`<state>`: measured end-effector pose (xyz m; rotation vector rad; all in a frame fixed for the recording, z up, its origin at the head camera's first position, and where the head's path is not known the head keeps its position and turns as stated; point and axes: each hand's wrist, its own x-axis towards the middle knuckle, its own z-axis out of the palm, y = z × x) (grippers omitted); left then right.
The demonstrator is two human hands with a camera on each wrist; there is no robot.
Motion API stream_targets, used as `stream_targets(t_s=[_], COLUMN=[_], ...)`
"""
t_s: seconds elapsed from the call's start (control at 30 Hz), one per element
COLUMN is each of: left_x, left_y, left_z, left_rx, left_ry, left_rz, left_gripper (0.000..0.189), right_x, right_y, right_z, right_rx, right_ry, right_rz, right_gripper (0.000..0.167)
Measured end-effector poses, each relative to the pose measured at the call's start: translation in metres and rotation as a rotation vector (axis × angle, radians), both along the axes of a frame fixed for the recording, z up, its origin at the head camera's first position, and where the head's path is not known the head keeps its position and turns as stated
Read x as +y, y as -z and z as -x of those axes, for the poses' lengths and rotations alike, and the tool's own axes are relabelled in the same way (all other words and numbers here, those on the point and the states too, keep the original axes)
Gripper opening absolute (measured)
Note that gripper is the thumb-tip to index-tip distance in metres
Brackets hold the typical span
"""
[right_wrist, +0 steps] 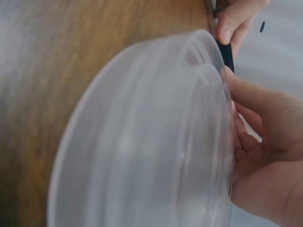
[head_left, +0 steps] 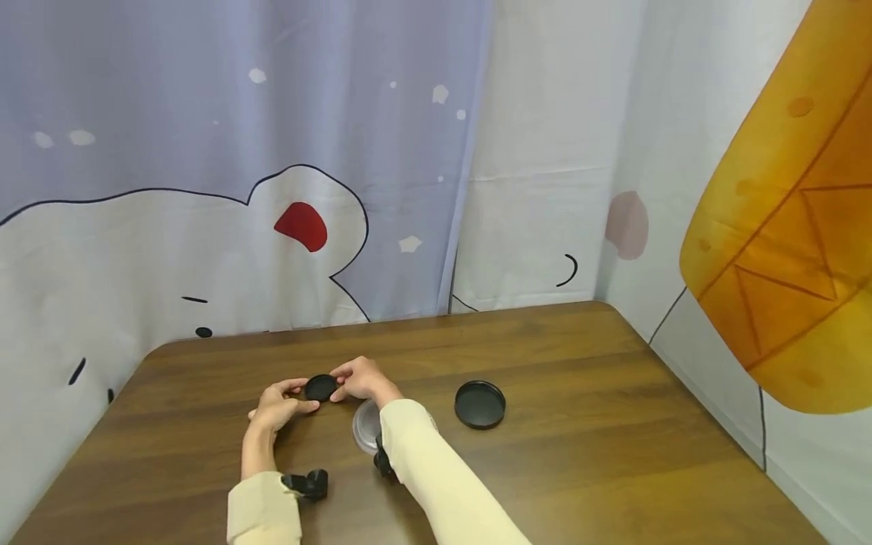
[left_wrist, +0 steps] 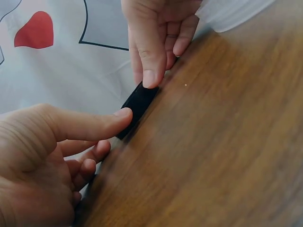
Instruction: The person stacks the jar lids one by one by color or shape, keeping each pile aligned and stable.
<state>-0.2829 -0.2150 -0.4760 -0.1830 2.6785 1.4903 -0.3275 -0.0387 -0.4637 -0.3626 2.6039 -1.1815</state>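
Observation:
A small black round lid [head_left: 321, 388] with a raised rim lies flat at the left of the table, between both hands. My left hand [head_left: 275, 407] grips its left side, thumb on the near edge and fingers round the far one. On the right side, my right hand [head_left: 363, 379] pinches the rim between thumb and fingers. In the left wrist view the lid [left_wrist: 139, 104] appears edge-on, a thumb on each end. Close under the right wrist stands a clear plastic round container [head_left: 365, 426], partly hidden by the sleeve; it fills much of the right wrist view.
A larger black round lid [head_left: 480, 405] rests to the right of the right forearm, its rim upward. The brown wooden table [head_left: 613, 454] ends at a printed curtain [head_left: 409, 151] behind and to the right. Small black cameras sit on both wrists.

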Motion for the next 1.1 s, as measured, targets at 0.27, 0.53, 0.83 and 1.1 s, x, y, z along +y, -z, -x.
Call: stream_targets(t_s=[0.27,0.53,0.83,1.1], left_x=[-0.004,-0.008,0.006,0.05], left_y=[0.0,-0.014,-0.059,-0.095], left_z=[0.001,-0.003,-0.011,-0.018], left_rx=[-0.001,-0.08,0.03,0.19], left_ry=[0.009,0.031,0.081,0.123], left_rz=[-0.094,-0.248,-0.299,-0.39], left_gripper=[0.063,0.068,0.065,0.051], right_x=[0.003,0.008,0.025,0.067], right_y=[0.0,0.003,-0.031,-0.062], right_z=[0.003,0.009,-0.014,-0.025], right_rx=[-0.028,-0.026,0.07,0.194], right_ry=[-0.022,-0.106,-0.097,-0.069], right_rz=[0.058,0.217,0.467,0.559], right_gripper=[0.036,0.04,0.039,0.04])
